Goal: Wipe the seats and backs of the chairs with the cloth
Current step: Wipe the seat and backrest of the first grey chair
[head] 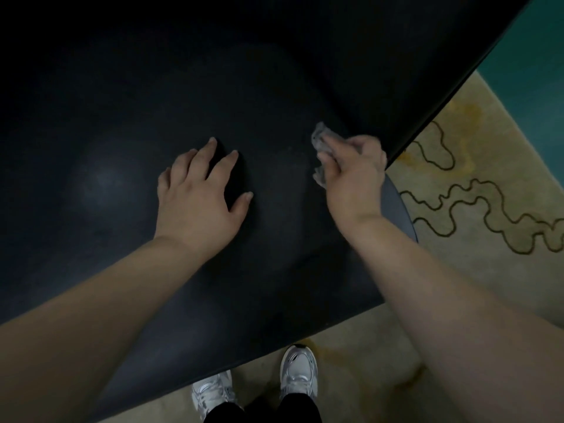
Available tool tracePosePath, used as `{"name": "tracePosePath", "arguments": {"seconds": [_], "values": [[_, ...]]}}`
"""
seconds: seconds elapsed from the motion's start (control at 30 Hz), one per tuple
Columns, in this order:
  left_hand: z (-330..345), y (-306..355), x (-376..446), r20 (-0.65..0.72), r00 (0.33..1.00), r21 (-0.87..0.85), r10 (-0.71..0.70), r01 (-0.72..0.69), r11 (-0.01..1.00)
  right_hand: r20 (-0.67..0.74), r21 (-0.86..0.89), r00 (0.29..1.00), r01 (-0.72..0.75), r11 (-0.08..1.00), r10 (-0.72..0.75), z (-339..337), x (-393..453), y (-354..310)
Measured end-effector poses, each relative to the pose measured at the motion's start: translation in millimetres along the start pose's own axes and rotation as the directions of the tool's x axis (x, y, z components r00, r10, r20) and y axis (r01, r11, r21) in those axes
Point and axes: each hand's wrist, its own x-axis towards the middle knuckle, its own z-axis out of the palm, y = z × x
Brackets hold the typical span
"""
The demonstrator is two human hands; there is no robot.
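Right hand: the right hand [355, 175] grips a crumpled grey cloth [320, 148], fingers curled round it, with wads of fabric showing past the fingertips and below the thumb side.
Left hand: the left hand [198, 190] lies flat on the seat with fingers spread and straight, holding nothing, and seems to serve as a brace.
Cloth position: pressed to or just above the dark surface at the right-hand side, close to where the seat [122, 178] meets the raised chair back [335, 41]; actual contact cannot be told.
Step in hand: probably wiping the right part of the seat near the back's edge.
Risk, missed area: the cloth is bunched small, so each pass likely covers little; the join between seat and back could be skipped.
Risk, lost grip: a loose wad may slip out of the fingers on a hard stroke and drop to the floor.
Risk, smears: the bare left palm rests on the seat and may leave marks on the matte black finish, needing a second pass there.
Risk, chair movement: leaning weight on the left hand could shift the chair if its base is free; the base is hidden.
Surface: matte black, smooth, slightly dished, with a faint pale sheen at left; dirt is hard to see on it in this dim light.
Room: a beige carpet [457, 193] with dark wavy lines and yellowish patches; a teal area [534, 56] at upper right.
Feet: silver-white sneakers [297, 374] stand just beside the seat's front edge.
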Motion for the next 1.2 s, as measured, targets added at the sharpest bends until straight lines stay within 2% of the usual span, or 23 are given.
{"name": "tracePosePath", "arguments": {"seconds": [0.07,0.13,0.2,0.23,0.3,0.37,0.43,0.47,0.6,0.63,0.7,0.77,0.83,0.87,0.97,1.07,1.13,1.2], "values": [[-0.3,-2.2,6.2,-0.019,1.0,-0.003,0.003,-0.003,1.0,0.001,-0.024,0.999,0.036,0.999,-0.035,-2.4,-23.2,-0.6],[-1.6,-5.5,13.2,-0.032,0.999,-0.005,-0.005,0.005,1.0,0.061,0.029,0.982,0.178,0.984,-0.179,1.5,-51.0,-14.7],[-1.5,-8.4,20.7,-0.034,0.999,-0.005,-0.011,0.01,1.0,0.139,0.092,0.948,0.276,0.957,-0.287,11.0,-43.5,-29.0],[-1.5,-9.5,24.0,-0.035,0.999,-0.004,-0.01,0.01,1.0,0.158,0.107,0.942,0.281,0.954,-0.295,16.6,-25.9,-34.8],[-1.6,-11.8,30.2,-0.044,0.999,0.005,-0.011,0.011,1.0,0.128,0.089,0.961,0.237,0.967,-0.247,25.7,15.0,-40.5],[-2.3,-15.9,36.4,-0.061,0.998,0.007,-0.017,0.018,1.0,0.059,0.042,0.991,0.122,0.992,-0.124,26.0,39.4,-29.2],[-3.2,-20.2,41.1,-0.07,0.997,-0.005,-0.024,0.024,1.0,0.009,-0.02,1.0,-0.008,1.0,0.008,20.0,29.8,-15.3],[-3.5,-22.0,43.0,-0.072,0.997,-0.011,-0.028,0.027,1.0,-0.004,-0.034,1.0,-0.027,0.999,0.027,17.7,15.5,-13.8],[-2.7,-24.4,55.0,-0.068,0.998,-0.012,-0.018,0.018,1.0,0.103,0.106,0.969,0.214,0.971,-0.225,30.4,-5.5,-43.7],[-2.3,-24.3,59.2,-0.069,0.998,-0.015,-0.011,0.01,1.0,0.111,0.147,0.966,0.215,0.965,-0.232,36.7,10.6,-52.5],[-2.8,-25.3,68.8,-0.074,0.997,-0.015,-0.004,0.002,1.0,0.089,0.178,0.981,0.157,0.971,-0.175,50.5,53.2,-60.9],[-3.9,-28.6,76.2,-0.076,0.997,-0.014,-0.015,0.014,1.0,0.045,0.158,0.998,0.036,0.987,-0.044,55.6,90.0,-52.7],[-5.7,-33.0,80.0,-0.072,0.997,-0.015,-0.022,0.021,1.0,0.008,0.158,0.991,-0.135,0.978,0.135,53.2,93.2,-44.9],[-6.6,-35.3,80.0,-0.071,0.997,-0.016,-0.021,0.02,1.0,-0.024,0.104,0.986,-0.164,0.981,0.168,50.8,79.3,-41.9],[-9.2,-43.5,75.6,-0.074,0.997,-0.028,-0.021,0.019,0.999,-0.099,-0.031,0.99,-0.107,0.994,0.103,40.7,23.3,-46.6],[-10.0,-46.4,73.1,-0.064,0.998,-0.043,-0.014,0.011,0.999,-0.076,-0.061,0.984,-0.167,0.984,0.162,47.2,37.1,-45.3],[-11.0,-46.5,73.4,-0.056,0.998,-0.045,-0.011,0.009,0.999,-0.02,-0.02,0.978,-0.207,0.978,0.207,57.1,71.1,-53.3],[-11.4,-48.2,74.4,-0.061,0.998,-0.047,-0.012,0.009,0.999,0.052,0.1,0.983,-0.179,0.979,0.175,66.1,101.8,-68.8]]}}
